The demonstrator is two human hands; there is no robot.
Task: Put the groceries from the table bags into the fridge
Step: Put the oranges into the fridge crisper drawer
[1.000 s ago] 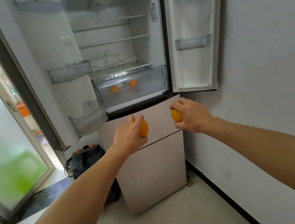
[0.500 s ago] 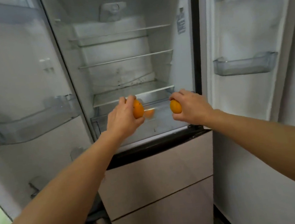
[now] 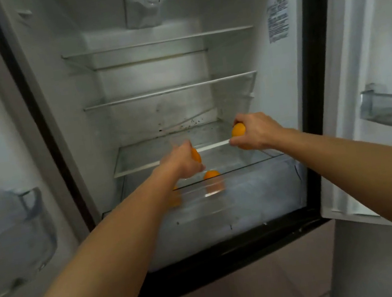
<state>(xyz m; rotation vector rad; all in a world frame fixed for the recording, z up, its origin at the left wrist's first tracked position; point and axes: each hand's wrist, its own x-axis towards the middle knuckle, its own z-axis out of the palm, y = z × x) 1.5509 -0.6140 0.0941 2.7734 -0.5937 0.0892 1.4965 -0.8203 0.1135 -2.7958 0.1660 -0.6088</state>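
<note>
My left hand [image 3: 183, 161] grips an orange [image 3: 196, 155] over the clear drawer [image 3: 258, 190] at the bottom of the open fridge [image 3: 284, 100]. My right hand [image 3: 254, 131] is closed round a second orange [image 3: 238, 129], held just above the front edge of the lowest glass shelf [image 3: 145, 153]. Two more oranges lie in the drawer: one [image 3: 211, 175] just beside my left hand, another [image 3: 175, 199] partly hidden behind my left wrist.

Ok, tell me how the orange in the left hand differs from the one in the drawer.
The held orange is gripped in the left hand above the drawer; the drawer orange lies loose inside it. The held orange is mostly hidden by fingers; the drawer orange shows its top, the rest blurred through clear plastic. Both are orange and round.
</note>
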